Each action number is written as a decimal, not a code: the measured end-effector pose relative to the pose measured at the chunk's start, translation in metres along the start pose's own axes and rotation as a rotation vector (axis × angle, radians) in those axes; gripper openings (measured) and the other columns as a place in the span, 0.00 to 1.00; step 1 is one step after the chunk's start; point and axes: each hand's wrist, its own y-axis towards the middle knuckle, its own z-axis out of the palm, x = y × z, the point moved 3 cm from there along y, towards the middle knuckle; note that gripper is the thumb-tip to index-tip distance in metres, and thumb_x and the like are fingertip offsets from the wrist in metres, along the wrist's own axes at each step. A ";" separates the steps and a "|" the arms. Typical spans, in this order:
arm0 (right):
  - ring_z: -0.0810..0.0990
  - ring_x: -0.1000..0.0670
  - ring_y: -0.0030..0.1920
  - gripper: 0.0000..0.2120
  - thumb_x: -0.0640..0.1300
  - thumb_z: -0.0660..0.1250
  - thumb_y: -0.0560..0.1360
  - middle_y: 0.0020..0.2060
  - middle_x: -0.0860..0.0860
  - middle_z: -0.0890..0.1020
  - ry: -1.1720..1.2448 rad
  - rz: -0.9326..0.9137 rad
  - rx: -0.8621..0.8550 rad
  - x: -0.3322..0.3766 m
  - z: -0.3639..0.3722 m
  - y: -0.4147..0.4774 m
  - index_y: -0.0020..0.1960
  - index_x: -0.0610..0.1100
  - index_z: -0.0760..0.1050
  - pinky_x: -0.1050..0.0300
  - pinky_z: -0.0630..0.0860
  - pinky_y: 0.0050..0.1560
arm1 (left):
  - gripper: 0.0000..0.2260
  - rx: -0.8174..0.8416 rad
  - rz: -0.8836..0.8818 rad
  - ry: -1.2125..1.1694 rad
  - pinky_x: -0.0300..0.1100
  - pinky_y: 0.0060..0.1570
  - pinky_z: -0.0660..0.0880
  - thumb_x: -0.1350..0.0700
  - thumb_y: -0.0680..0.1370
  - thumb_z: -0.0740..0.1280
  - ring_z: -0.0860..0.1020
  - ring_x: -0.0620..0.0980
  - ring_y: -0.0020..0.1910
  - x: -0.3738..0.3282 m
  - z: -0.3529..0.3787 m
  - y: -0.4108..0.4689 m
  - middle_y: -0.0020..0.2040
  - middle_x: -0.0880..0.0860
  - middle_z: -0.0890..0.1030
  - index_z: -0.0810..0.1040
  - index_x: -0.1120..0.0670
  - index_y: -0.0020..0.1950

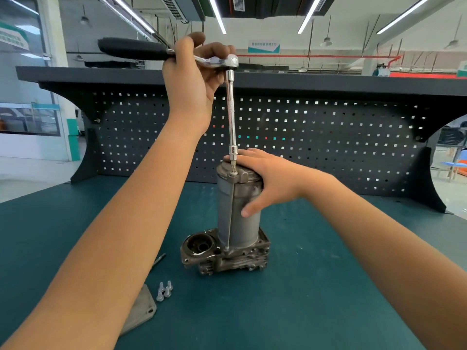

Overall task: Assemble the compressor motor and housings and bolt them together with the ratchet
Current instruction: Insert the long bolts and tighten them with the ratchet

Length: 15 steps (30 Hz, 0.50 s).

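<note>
A grey cylindrical compressor motor [238, 218] stands upright on a dark cast housing [227, 258] in the middle of the green bench. My left hand [192, 79] grips the chrome ratchet [227, 63] near its head, its black handle pointing left. A long extension bar [231, 114] runs straight down from the ratchet to a bolt on the motor's top cap. My right hand [267, 180] rests over the motor's top and right side, fingers spread, thumb down the cylinder wall. A long through-bolt [230, 218] runs down the motor's front.
Several loose bolts [164, 290] stand at the front left beside a flat grey cover plate [141, 311]. A thin rod [158, 261] lies left of the housing. A black pegboard [303, 137] with a shelf above closes the bench's back.
</note>
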 end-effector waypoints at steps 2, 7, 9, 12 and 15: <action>0.53 0.52 0.75 0.50 0.55 0.78 0.62 0.76 0.55 0.53 0.066 -0.010 -0.034 -0.004 0.004 0.003 0.76 0.54 0.53 0.51 0.55 0.74 | 0.08 -0.009 -0.016 -0.011 0.39 0.31 0.73 0.62 0.80 0.52 0.80 0.52 0.35 0.000 0.002 -0.001 0.27 0.53 0.78 0.67 0.58 0.44; 0.60 0.50 0.72 0.49 0.54 0.79 0.61 0.74 0.53 0.61 0.105 0.009 -0.102 -0.005 0.004 0.010 0.75 0.51 0.57 0.58 0.59 0.68 | 0.08 -0.028 -0.023 -0.103 0.39 0.32 0.75 0.62 0.80 0.51 0.80 0.52 0.34 -0.007 0.006 -0.006 0.25 0.54 0.76 0.67 0.59 0.44; 0.64 0.49 0.70 0.49 0.54 0.79 0.61 0.72 0.53 0.65 0.090 0.015 -0.116 -0.001 0.003 0.012 0.75 0.50 0.58 0.57 0.62 0.66 | 0.09 0.005 -0.028 -0.114 0.39 0.34 0.76 0.61 0.80 0.51 0.80 0.52 0.34 -0.008 0.012 -0.010 0.25 0.53 0.76 0.68 0.58 0.44; 0.69 0.47 0.65 0.45 0.57 0.78 0.61 0.64 0.51 0.70 0.042 0.035 -0.106 0.006 0.003 0.018 0.72 0.50 0.61 0.53 0.68 0.62 | 0.10 0.042 -0.068 -0.122 0.41 0.36 0.74 0.59 0.81 0.53 0.79 0.51 0.32 -0.008 0.025 -0.016 0.23 0.52 0.72 0.69 0.59 0.42; 0.72 0.45 0.59 0.41 0.61 0.76 0.61 0.58 0.51 0.69 0.014 0.088 -0.073 0.012 0.003 0.021 0.68 0.52 0.63 0.47 0.73 0.58 | 0.15 -0.032 -0.130 -0.210 0.44 0.37 0.70 0.55 0.81 0.52 0.76 0.51 0.26 -0.005 0.031 -0.012 0.21 0.51 0.68 0.67 0.58 0.38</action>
